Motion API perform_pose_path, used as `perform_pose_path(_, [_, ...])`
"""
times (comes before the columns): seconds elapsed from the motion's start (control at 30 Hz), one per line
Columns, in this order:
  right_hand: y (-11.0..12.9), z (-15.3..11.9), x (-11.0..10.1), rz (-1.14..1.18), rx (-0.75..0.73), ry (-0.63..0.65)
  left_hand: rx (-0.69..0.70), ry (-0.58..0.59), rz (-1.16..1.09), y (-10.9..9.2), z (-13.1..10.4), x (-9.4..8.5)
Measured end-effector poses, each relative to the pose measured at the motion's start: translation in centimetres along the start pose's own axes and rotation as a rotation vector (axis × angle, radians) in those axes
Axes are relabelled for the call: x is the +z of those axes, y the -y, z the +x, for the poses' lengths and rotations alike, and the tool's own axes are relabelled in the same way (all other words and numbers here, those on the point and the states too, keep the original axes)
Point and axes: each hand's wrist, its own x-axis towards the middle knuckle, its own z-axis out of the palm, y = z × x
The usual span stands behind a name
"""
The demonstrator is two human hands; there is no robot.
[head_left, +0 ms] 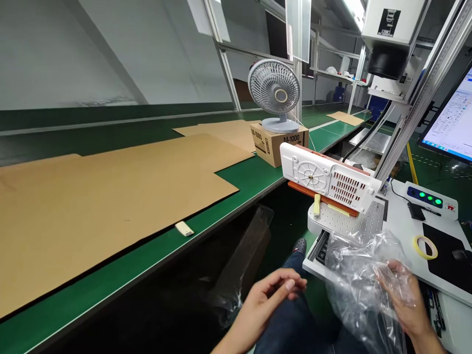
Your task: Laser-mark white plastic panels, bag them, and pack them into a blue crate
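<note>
A crumpled clear plastic bag is gripped by the closed fingers of the right hand at the near edge of the white desk. The left hand is held loosely curled and empty, just beside the bag. A white vented panel is mounted at the desk's left edge.

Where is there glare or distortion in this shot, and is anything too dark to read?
Head view: glare whitens the ceiling light and glints on the plastic bag in the right hand; wide-angle lens bends the conveyor edge; the space under it is near black.
</note>
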Motion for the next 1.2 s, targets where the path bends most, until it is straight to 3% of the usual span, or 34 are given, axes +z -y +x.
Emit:
perform_pose_path(0.1, [0.8, 2.8, -1.8, -0.216, -0.093, -0.012, 0.091, -0.107, 0.028, -1.7, 4.2, -2.3])
perform_pose_path(0.23, [1.6, 6.9, -2.3, -0.423, -0.147, -0.171, 0.221, -0.288, 0.1, -4.3, 12.3, -5.2])
perform_pose_path(0.3, [1.6, 9.1, -1.8, -0.481, -0.119, -0.168, 0.263, -0.333, 0.197, -5.6, 16.9, -6.8])
perform_pose_path(0.47, [0.7, 14.2, 0.4, -0.474, 0.013, 0.112, 0.296, -0.44, 0.48, -8.1, 27.1, -10.5])
perform_pose_path(0.53, [0.1, 16.2, 1.5, -0.528, 0.019, 0.077, 0.277, -0.497, 0.556, -8.7, 30.2, -11.7])
perform_pose_path(0.6, [-0.6, 18.0, 2.4, -0.605, 0.017, -0.052, 0.257, -0.53, 0.585, -9.2, 32.6, -12.5])
perform_pose_path(0.7, [-1.5, 20.3, 3.6, -0.653, -0.01, -0.186, 0.278, -0.524, 0.547, -9.7, 35.1, -13.2])
perform_pose_path(0.97, [-2.3, 23.8, 5.9, -0.679, -0.147, -0.137, 0.407, -0.307, 0.318, -10.0, 38.4, -14.3])
perform_pose_path(1.2, [-2.2, 24.2, 6.6, -0.664, -0.176, -0.139, 0.36, -0.384, 0.44, -10.0, 39.2, -15.2])
